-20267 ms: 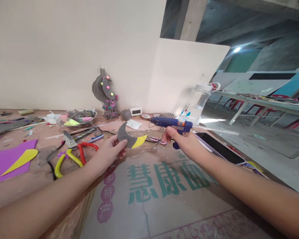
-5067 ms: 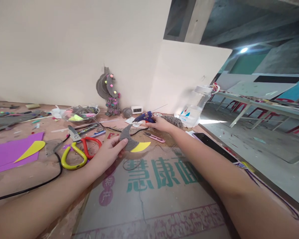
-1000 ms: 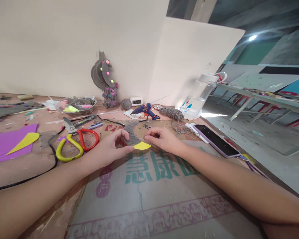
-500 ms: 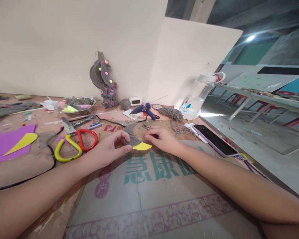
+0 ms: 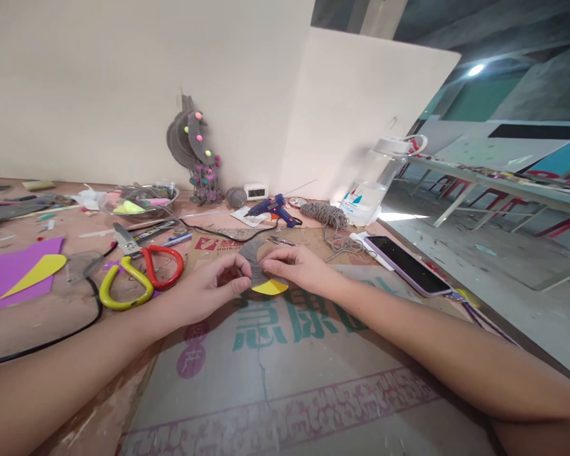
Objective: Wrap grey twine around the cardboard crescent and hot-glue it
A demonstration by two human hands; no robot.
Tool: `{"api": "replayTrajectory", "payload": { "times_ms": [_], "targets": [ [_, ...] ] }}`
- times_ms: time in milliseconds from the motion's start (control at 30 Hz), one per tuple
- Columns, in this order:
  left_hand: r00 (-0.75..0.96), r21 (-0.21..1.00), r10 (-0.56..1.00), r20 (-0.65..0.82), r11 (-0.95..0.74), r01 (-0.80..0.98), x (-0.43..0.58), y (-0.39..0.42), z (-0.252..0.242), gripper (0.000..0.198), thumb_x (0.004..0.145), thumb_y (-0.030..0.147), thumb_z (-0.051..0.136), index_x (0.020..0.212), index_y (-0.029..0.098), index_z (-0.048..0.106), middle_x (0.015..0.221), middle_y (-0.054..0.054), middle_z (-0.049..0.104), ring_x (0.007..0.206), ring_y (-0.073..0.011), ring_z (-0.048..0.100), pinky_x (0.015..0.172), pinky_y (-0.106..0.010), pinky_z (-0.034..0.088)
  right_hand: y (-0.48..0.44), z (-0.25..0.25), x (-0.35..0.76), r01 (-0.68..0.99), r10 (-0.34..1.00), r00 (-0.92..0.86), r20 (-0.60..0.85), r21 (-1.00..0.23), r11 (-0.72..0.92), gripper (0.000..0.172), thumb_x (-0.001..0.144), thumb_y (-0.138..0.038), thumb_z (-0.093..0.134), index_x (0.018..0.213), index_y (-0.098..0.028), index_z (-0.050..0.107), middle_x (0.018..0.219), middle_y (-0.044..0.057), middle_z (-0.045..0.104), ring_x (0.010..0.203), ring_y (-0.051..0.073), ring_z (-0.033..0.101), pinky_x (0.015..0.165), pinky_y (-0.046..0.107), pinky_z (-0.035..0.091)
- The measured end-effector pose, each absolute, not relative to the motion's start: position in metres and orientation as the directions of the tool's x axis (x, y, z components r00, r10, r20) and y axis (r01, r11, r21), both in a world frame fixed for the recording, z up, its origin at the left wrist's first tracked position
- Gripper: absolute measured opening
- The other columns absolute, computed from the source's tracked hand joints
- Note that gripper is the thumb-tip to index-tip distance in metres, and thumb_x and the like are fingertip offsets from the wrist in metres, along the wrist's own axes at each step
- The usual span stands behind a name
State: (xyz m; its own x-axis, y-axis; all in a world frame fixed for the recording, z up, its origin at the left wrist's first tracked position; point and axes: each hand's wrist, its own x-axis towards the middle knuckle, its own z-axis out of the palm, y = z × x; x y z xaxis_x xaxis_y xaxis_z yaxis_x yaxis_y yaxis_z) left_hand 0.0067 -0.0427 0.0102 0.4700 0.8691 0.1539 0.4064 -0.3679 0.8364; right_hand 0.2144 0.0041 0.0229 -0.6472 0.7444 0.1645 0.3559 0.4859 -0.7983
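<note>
Here both hands [image 5: 209,292] [image 5: 297,269] pinch crescent [image 5: 253,261], its middle partly hidden by fingers [image 5: 276,258].

Workbench [image 5: 52,329], brown top: printed cardboard sheet [image 5: 313,380] at centre; left, purple foam sheet [image 5: 23,253], red-and-yellow scissors [image 5: 137,269], black cable [image 5: 66,335]; rear, bowl of scraps [image 5: 140,201], small clock [image 5: 255,190], blue glue gun [image 5: 273,208], grey twine coil [image 5: 330,216], water bottle [image 5: 370,190]; right edge, phone [image 5: 403,263].

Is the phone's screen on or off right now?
Off, it seems: the phone lies face up, its screen uniformly black with no glow.
</note>
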Motion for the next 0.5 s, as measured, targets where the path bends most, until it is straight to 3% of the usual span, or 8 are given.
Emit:
{"api": "replayTrajectory", "payload": {
  "times_ms": [167, 300, 500],
  "targets": [
    [0.468, 0.801, 0.863, 0.189, -0.412, 0.435, 0.0074, -0.042, 0.0119, 0.019, 0.084, 0.036, 0.044, 0.085, 0.019, 0.052, 0.075, 0.002, 0.052, 0.068, -0.0109, 0.046, 0.059, -0.022, 0.038, 0.001, 0.0222, 0.212, 0.327, 0.722, -0.679, 0.129, -0.828, 0.456, 0.026, 0.079, -0.039, 0.054, 0.074, -0.014, 0.062, 0.076, 0.002, 0.056, 0.071, 0.011, 0.05, 0.066, 0.023, 0.04],
    [0.437, 0.826, 0.874, 0.213, -0.4, 0.397, 0.009, -0.0422, 0.0131, 0.022, 0.084, 0.037, 0.044, 0.083, 0.019, 0.057, 0.076, 0.0, 0.058, 0.071, -0.0123, 0.054, 0.064, -0.023, 0.044, -0.0021, 0.0224, 0.2103, 0.359, 0.719, -0.685, 0.117, -0.804, 0.473, 0.03, 0.078, -0.041, 0.054, 0.064, -0.015, 0.056, 0.063, -0.003, 0.043, 0.06, 0.008, 0.041, 0.056, 0.022, 0.034],
    [0.174, 0.936, 0.968, 0.181, -0.224, 0.272, 0.0116, -0.0453, 0.0184, 0.034, 0.083, 0.045, 0.042, 0.083, 0.018, 0.063, 0.083, -0.004, 0.067, 0.076, -0.0171, 0.063, 0.073, -0.031, 0.051, -0.0033, 0.0217, 0.2097, 0.339, 0.847, -0.532, 0.012, -0.913, 0.226, 0.035, 0.078, -0.047, 0.051, 0.061, -0.016, 0.045, 0.051, -0.006, 0.034, 0.045, 0.006, 0.03, 0.043, 0.021, 0.021]
  ]
}}
